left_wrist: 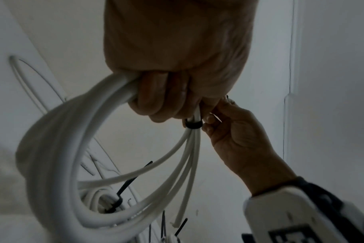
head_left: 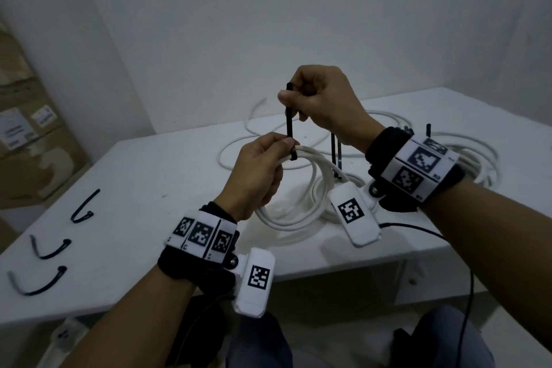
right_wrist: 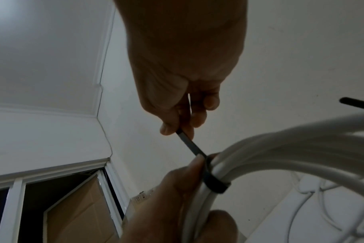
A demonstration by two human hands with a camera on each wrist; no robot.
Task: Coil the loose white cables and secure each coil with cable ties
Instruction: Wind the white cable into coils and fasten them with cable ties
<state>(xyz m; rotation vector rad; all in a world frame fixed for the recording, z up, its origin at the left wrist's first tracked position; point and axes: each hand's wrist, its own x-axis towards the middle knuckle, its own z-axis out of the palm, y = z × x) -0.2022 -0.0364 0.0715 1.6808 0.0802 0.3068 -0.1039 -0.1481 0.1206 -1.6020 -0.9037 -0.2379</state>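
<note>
My left hand (head_left: pixel 263 170) grips a coil of white cable (head_left: pixel 301 197) above the white table (head_left: pixel 134 188); its fingers (left_wrist: pixel 156 102) curl round the bundled strands (left_wrist: pixel 58 148). A black cable tie (head_left: pixel 290 125) is looped round the bundle (right_wrist: pixel 260 156) just past my left thumb. My right hand (head_left: pixel 313 98) pinches the tie's tail (right_wrist: pixel 189 144) and holds it straight up above the coil. The tie's band (left_wrist: pixel 193 125) sits tight on the strands, also seen as a band (right_wrist: pixel 216 185) in the right wrist view. A second coil (head_left: pixel 331 188) with black ties lies underneath.
Three loose black cable ties (head_left: pixel 85 209) lie bent on the table's left part. More loose white cable (head_left: pixel 466 155) sprawls at the back right. Cardboard boxes (head_left: pixel 30 134) stand to the left of the table. White walls close in behind.
</note>
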